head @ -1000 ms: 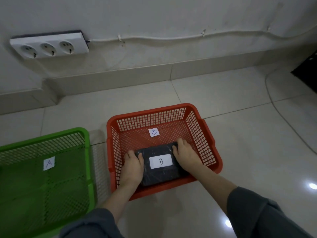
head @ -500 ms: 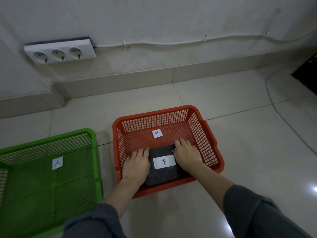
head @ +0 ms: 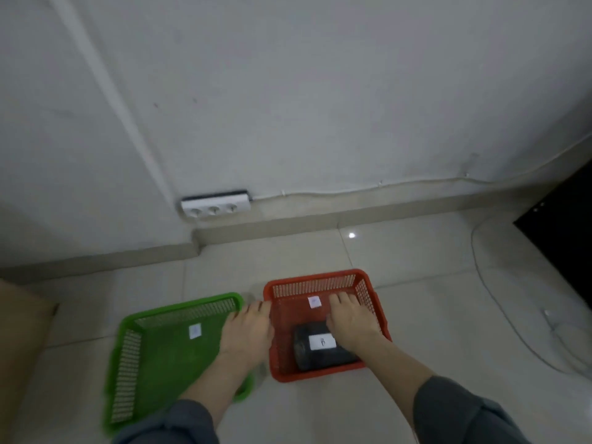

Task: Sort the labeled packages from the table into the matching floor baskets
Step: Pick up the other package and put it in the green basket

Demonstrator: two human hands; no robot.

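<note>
Bare floor [head: 432,331] right of red basket [head: 315,277] lies open

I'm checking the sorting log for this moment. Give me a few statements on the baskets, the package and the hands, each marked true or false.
1. The black package labeled B lies inside the red basket. True.
2. The green basket holds a package. False: it shows only a white label on its floor.
3. The left hand grips the package. False: it is open over the red basket's left wall.
4. The right hand is open, fingers spread. True.
5. The green basket sits left of the red one. True.
</note>
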